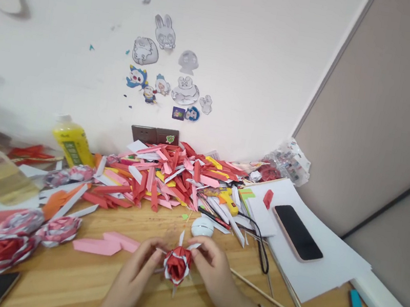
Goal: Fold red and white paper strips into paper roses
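A red and white folded-paper rose point(177, 265) with white strips sticking out around it is held between my two hands above the wooden table. My left hand point(141, 267) pinches its left side, thumb and fingertips closed on a strip. On the other side, my right hand point(210, 264) grips a white strip at the rose's upper right, and a bracelet circles that wrist. Just behind the rose sits a small round white object point(202, 227). Two pink folded paper strips point(107, 243) lie left of my left hand.
A big heap of folded paper strips point(163, 173) lies along the wall, with a yellow glue gun point(229, 200) at its right. Finished paper roses point(5, 250) lie at left near a yellow bottle point(73, 143). A phone point(297, 232) rests on white paper point(330, 269) at right.
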`<state>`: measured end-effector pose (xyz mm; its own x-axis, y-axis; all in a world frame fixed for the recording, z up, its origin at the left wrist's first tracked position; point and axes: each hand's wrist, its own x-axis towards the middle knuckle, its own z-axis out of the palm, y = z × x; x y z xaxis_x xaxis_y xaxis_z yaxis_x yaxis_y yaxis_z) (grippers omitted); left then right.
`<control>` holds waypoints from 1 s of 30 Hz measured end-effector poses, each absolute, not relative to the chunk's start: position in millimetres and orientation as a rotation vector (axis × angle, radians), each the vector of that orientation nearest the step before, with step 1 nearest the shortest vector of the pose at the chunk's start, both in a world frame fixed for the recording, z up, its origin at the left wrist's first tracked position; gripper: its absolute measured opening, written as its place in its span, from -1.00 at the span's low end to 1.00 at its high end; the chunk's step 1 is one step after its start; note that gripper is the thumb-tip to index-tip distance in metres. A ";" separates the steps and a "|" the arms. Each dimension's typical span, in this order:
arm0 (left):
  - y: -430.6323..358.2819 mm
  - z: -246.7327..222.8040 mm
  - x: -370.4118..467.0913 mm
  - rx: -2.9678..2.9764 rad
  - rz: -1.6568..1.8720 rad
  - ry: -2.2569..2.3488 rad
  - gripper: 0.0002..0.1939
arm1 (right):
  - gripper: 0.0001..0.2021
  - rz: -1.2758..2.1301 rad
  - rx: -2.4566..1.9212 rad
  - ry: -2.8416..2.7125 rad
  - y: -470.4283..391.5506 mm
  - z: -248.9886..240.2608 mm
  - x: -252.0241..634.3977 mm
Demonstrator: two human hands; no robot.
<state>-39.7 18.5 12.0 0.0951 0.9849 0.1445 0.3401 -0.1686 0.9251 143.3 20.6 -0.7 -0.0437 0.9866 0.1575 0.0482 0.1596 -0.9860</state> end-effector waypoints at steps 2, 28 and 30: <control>16.3 5.9 -42.7 1.736 1.099 1.303 -0.60 | -0.79 1.119 -1.111 -1.304 21.7 -0.3 142.2; 19.6 6.5 -41.6 2.415 0.944 1.354 -0.55 | -0.92 0.202 -1.702 -2.216 22.6 42.7 176.6; 20.5 4.7 -42.2 2.408 0.967 1.385 -0.54 | -0.82 0.181 -1.728 -2.212 25.0 39.5 179.3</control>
